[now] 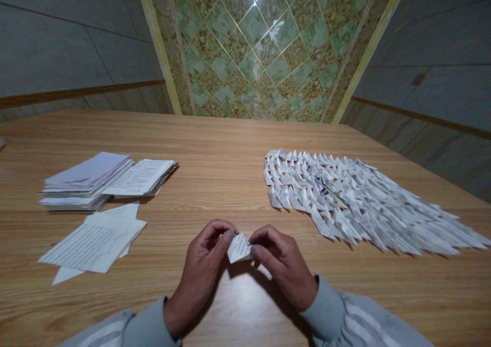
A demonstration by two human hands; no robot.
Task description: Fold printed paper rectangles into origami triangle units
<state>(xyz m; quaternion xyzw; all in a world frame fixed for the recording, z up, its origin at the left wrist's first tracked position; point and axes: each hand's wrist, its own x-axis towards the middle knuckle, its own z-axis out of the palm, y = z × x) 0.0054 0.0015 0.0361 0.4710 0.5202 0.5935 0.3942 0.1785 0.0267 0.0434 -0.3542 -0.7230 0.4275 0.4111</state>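
Observation:
A small folded piece of printed paper is held up between my two hands, just above the table at the near middle. My left hand pinches its left edge between thumb and fingers. On the opposite edge, my right hand grips with thumb and forefinger. The paper comes to a point at the top and shows lines of print on its front. My fingers cover both its sides, so its full shape is partly hidden.
Rows of several folded paper pieces spread across the table's right side. Left stand a stack of paper sheets and a smaller printed stack. Loose sheets lie nearer me. The wooden table ends at a tiled wall.

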